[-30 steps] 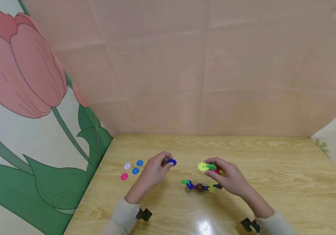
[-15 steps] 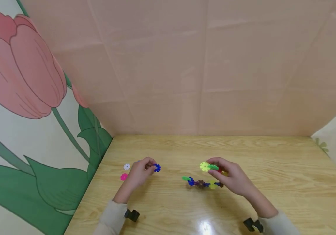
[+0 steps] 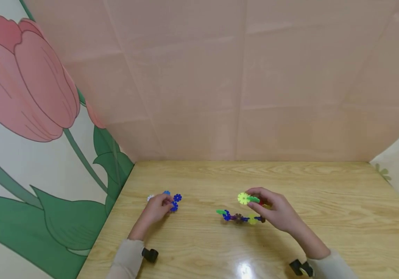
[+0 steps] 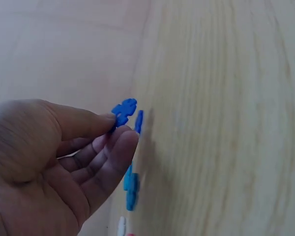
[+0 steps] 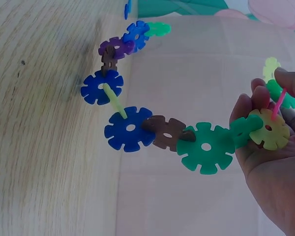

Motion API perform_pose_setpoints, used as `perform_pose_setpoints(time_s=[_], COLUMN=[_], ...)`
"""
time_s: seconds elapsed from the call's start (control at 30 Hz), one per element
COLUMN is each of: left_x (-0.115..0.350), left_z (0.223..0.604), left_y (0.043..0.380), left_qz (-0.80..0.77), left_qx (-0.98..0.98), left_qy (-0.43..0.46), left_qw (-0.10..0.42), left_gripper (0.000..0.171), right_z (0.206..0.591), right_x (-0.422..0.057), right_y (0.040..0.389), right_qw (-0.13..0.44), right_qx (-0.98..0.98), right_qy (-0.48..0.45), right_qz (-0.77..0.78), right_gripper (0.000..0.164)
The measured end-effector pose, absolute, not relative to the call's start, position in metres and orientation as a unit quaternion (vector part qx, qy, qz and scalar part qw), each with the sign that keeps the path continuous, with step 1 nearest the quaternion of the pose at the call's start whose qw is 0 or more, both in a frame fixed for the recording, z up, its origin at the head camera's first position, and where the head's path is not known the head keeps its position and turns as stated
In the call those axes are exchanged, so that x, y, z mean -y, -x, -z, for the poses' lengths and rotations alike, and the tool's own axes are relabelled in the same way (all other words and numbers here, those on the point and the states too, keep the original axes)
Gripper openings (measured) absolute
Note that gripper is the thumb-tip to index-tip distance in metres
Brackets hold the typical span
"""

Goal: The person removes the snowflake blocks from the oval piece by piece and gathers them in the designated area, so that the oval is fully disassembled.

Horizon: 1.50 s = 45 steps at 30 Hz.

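Note:
My left hand (image 3: 155,209) pinches a dark blue snowflake disc (image 4: 124,110) between thumb and fingertips, just above the table. Beyond its fingertips another dark blue disc (image 3: 177,197) is at the tabletop. My right hand (image 3: 270,209) holds one end of a chain of slotted snowflake discs (image 5: 206,147), raised off the table. A yellow disc (image 3: 243,198) and a green disc (image 3: 253,199) stick out past its fingers. The chain, with blue, brown, green, purple and yellow discs, curves from the palm to a bright green end disc (image 5: 159,29).
Around my left hand lie light blue discs (image 4: 132,191) and a white disc (image 3: 150,197). A sliver of a pink disc (image 4: 131,234) shows in the left wrist view. The wooden table (image 3: 325,193) meets a pink cloth backdrop (image 3: 241,97) behind and a tulip-patterned panel at left.
My left hand has moved left and slightly down with the dark blue disc, covering the pink one. A second dark blue disc now shows beside it. The right hand and chain have barely shifted.

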<state>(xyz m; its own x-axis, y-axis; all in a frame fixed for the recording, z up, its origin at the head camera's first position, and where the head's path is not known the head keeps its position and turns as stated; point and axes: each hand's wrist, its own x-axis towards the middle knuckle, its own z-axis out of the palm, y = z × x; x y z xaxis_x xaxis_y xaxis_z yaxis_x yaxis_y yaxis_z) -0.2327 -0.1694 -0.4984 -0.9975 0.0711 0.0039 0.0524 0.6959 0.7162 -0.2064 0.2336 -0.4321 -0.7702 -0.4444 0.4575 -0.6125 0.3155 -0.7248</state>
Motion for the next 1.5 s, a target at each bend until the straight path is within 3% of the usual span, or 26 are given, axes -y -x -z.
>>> perform_pose_setpoints(time_s=[0.23,0.6,0.83,1.1,1.5], left_x=[0.170,0.155,0.110,0.056,0.009], left_z=[0.506,0.501,0.467,0.427,0.411], left_y=[0.235,0.237,0.227,0.218,0.211], left_qz=[-0.382,-0.255,-0.289,-0.374,-0.406], left_qx=[-0.923,-0.966,-0.952,-0.912,-0.872], left_qy=[0.009,-0.006,-0.070,-0.160,-0.274], left_qw=[0.039,-0.040,-0.064,-0.045,-0.011], left_gripper=[0.011,0.007,0.014,0.023,0.048], right_z=[0.432,0.432,0.432,0.431,0.431], right_x=[-0.233,-0.234,-0.240,-0.241,-0.235], right_y=[0.207,0.213,0.226,0.235,0.233], right_qw=[0.089,0.084,0.088,0.078,0.072], right_qx=[0.803,0.803,0.799,0.785,0.767], right_qy=[-0.339,-0.341,-0.355,-0.370,-0.391], right_qz=[-0.482,-0.481,-0.478,-0.491,-0.504], right_gripper=[0.030,0.031,0.031,0.024,0.024])
